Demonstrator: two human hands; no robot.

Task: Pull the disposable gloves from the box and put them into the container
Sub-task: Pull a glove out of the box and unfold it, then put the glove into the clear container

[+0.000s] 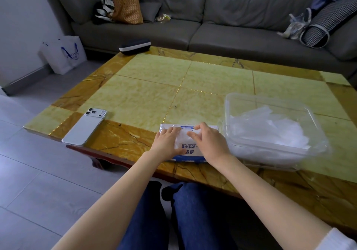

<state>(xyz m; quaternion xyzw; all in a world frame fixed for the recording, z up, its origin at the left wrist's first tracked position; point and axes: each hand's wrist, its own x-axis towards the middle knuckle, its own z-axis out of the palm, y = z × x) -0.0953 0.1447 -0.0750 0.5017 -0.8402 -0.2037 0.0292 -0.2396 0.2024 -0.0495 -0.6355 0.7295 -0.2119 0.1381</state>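
A white and blue glove box (188,150) lies flat near the front edge of the marble table (146,87). My left hand (166,143) rests flat on the box's left side with fingers fairly straight. My right hand (209,143) sits over the box's middle, and its fingertips pinch a thin clear glove (183,133) at the opening. To the right stands a clear plastic container (270,129) holding a heap of clear gloves (270,128).
A white phone (85,127) lies face down at the table's left front corner. A dark case (134,46) sits at the far edge. Behind the table runs a grey sofa (212,17) with bags on it. A white paper bag (62,54) stands on the floor.
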